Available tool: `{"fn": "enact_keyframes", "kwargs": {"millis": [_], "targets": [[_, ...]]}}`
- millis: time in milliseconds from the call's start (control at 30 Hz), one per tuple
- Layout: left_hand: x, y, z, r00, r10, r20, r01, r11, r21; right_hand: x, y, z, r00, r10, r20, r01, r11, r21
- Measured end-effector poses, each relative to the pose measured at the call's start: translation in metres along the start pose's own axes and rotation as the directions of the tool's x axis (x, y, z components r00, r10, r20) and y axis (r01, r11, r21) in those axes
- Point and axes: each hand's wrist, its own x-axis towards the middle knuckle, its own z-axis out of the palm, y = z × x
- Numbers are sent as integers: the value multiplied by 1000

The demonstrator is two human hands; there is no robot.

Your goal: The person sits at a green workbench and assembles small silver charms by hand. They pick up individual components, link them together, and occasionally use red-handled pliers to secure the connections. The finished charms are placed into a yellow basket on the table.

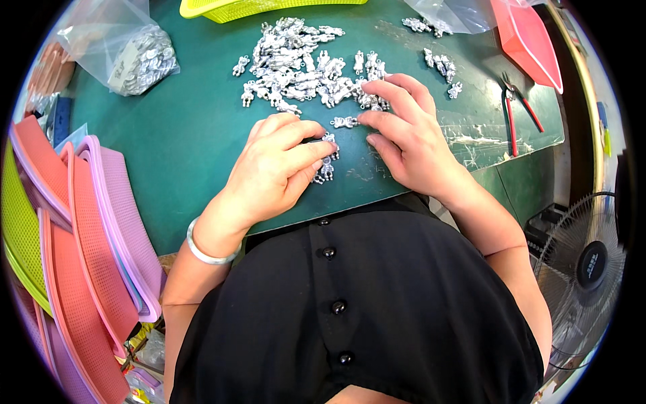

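Small silver figure-shaped metal charms with loops lie on a green tabletop. The main pile of charms (289,64) spreads beyond my hands. My left hand (272,158) is bent, its fingers and thumb closed around a small cluster of charms (328,168) near the table's front edge; the hand partly covers them. My right hand (410,131) has its fingers apart. One fingertip is at the end of a single charm (344,122) lying sideways between the hands, and the forefinger reaches the pile's right edge. No charm shows lifted in the right hand.
Red-handled pliers (513,111) and a few loose charms (441,65) lie at right, near a pink basket (531,44). A clear bag of silver pieces (145,60) is at far left. Stacked plastic baskets (101,236) stand left; a fan (585,262) stands right.
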Motion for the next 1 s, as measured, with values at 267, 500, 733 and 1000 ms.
{"fn": "enact_keyframes", "kwargs": {"millis": [267, 500, 733, 1000], "targets": [[0, -1, 1, 1000, 4, -9, -4, 1000, -7, -3, -1, 5, 999, -6, 50, 7, 1000, -27], [0, -1, 0, 1000, 1, -2, -1, 1000, -2, 3, -4, 6, 1000, 12, 19, -11, 1000, -26], [0, -1, 0, 1000, -4, -5, 4, 1000, -29, 9, -4, 10, 999, -24, 36, 28, 996, -90], [-3, -3, 2, 999, -24, -29, 23, 999, -36, 6, -6, 8, 995, -71, 65, 73, 997, -25]]}}
